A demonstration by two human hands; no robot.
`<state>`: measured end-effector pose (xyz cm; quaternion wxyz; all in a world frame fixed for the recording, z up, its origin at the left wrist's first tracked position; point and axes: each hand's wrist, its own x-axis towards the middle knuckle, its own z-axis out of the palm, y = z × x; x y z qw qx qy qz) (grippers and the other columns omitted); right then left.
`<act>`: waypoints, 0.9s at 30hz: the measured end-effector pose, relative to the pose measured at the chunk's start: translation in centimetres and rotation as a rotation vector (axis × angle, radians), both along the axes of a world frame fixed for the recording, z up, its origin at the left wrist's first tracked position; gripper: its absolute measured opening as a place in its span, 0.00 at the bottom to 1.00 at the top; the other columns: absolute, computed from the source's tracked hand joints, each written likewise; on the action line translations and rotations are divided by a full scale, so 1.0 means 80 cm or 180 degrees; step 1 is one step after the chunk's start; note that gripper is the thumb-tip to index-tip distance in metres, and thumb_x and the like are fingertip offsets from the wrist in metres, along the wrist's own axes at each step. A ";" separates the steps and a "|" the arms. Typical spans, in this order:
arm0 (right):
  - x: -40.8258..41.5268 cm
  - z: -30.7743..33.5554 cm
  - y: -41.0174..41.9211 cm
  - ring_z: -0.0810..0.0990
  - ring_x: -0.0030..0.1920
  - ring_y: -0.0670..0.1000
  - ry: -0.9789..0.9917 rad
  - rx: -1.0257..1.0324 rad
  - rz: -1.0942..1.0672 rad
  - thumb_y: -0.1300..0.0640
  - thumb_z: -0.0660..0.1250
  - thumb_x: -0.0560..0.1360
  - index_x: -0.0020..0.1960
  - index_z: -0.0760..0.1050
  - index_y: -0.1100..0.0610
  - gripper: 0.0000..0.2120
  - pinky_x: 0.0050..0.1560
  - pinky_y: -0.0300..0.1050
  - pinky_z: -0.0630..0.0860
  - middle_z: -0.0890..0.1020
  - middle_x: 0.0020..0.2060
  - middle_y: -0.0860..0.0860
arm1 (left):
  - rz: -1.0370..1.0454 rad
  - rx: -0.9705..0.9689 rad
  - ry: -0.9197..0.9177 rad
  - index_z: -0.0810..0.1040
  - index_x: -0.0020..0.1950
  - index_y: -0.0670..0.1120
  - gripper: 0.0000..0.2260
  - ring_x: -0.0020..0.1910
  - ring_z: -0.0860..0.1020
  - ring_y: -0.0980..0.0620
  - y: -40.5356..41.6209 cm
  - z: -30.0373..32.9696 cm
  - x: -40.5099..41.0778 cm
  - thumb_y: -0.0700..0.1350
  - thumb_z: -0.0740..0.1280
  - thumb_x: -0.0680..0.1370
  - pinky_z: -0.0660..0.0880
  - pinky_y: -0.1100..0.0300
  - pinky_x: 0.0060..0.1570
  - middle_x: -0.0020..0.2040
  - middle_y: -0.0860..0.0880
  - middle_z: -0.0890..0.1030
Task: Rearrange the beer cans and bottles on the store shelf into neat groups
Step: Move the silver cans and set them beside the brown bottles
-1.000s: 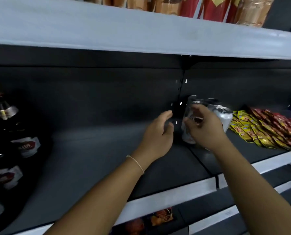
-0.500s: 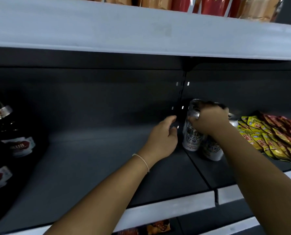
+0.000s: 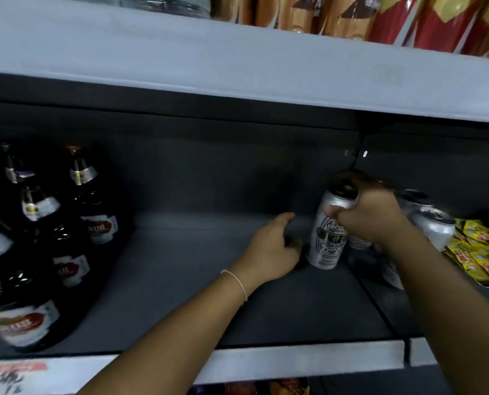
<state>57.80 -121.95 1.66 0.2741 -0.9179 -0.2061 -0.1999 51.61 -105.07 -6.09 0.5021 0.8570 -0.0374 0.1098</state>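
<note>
Near the shelf's [image 3: 180,295] right end, I am gripping a can [image 3: 327,235] by its top with my right hand [image 3: 371,215], regrouping cans; my left hand [image 3: 269,249], fingers loosely curled, is waiting beside it to steady its placing.

Left hand [image 3: 271,249] apparently loosely curled, palm down, right hand [image 3: 371,215] clenched, both arms outstretched

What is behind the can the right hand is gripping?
Behind and right of the gripped can stand more silver cans. The right hand and its forearm cover their lower parts, so their count is unclear.
</note>
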 end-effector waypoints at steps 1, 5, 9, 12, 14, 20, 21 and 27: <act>-0.004 0.002 0.011 0.80 0.57 0.53 0.0056 0.0151 0.0159 0.59 0.77 0.68 0.63 0.76 0.54 0.25 0.56 0.43 0.73 0.82 0.56 0.51 | 0.0067 0.0000 0.0030 0.63 0.75 0.45 0.27 0.71 0.69 0.52 0.011 -0.001 -0.004 0.42 0.67 0.77 0.66 0.66 0.65 0.72 0.47 0.69; -0.019 0.004 0.065 0.79 0.57 0.48 0.0276 0.0587 0.0604 0.57 0.80 0.66 0.64 0.75 0.50 0.28 0.60 0.46 0.76 0.81 0.56 0.47 | 0.0272 -0.0127 0.0131 0.60 0.76 0.46 0.31 0.71 0.68 0.53 0.059 -0.006 -0.022 0.42 0.69 0.75 0.65 0.66 0.64 0.73 0.47 0.69; -0.034 -0.001 0.127 0.79 0.57 0.46 0.0288 0.0654 0.0874 0.57 0.81 0.65 0.64 0.74 0.50 0.30 0.61 0.46 0.77 0.80 0.56 0.45 | 0.0525 -0.0285 0.0225 0.58 0.77 0.45 0.33 0.70 0.67 0.54 0.108 -0.012 -0.047 0.40 0.69 0.75 0.65 0.63 0.67 0.74 0.46 0.66; -0.044 -0.006 0.175 0.78 0.59 0.46 0.0356 0.0638 0.0999 0.56 0.81 0.65 0.66 0.72 0.49 0.32 0.62 0.48 0.77 0.79 0.60 0.47 | 0.0764 -0.0342 0.0231 0.57 0.77 0.43 0.33 0.72 0.65 0.52 0.141 -0.018 -0.067 0.39 0.68 0.75 0.63 0.62 0.69 0.75 0.46 0.65; -0.051 -0.011 0.205 0.78 0.59 0.46 0.0331 0.0643 0.1072 0.56 0.81 0.65 0.67 0.72 0.50 0.33 0.62 0.49 0.76 0.79 0.61 0.48 | 0.0903 -0.0391 0.0253 0.57 0.77 0.42 0.33 0.74 0.64 0.50 0.160 -0.021 -0.079 0.39 0.67 0.75 0.62 0.61 0.70 0.76 0.45 0.64; -0.067 -0.025 0.281 0.79 0.58 0.51 0.0282 0.0670 0.1136 0.56 0.80 0.65 0.66 0.73 0.52 0.32 0.61 0.49 0.76 0.80 0.58 0.50 | 0.1272 -0.0344 -0.0055 0.69 0.69 0.43 0.24 0.61 0.75 0.54 0.199 -0.014 -0.108 0.41 0.67 0.72 0.66 0.70 0.54 0.60 0.51 0.77; -0.068 -0.028 0.292 0.79 0.58 0.52 0.0270 0.0682 0.1142 0.55 0.80 0.65 0.66 0.73 0.52 0.32 0.61 0.50 0.76 0.80 0.58 0.51 | 0.1320 -0.0375 -0.0110 0.72 0.65 0.45 0.23 0.57 0.77 0.53 0.203 -0.014 -0.111 0.45 0.67 0.70 0.70 0.67 0.53 0.57 0.52 0.79; -0.066 -0.031 0.337 0.78 0.60 0.52 0.0335 0.0639 0.1053 0.52 0.81 0.64 0.68 0.72 0.51 0.35 0.62 0.49 0.75 0.80 0.61 0.51 | 0.1623 -0.0402 -0.0178 0.74 0.59 0.47 0.21 0.52 0.79 0.49 0.227 -0.030 -0.107 0.48 0.62 0.67 0.77 0.53 0.52 0.52 0.48 0.81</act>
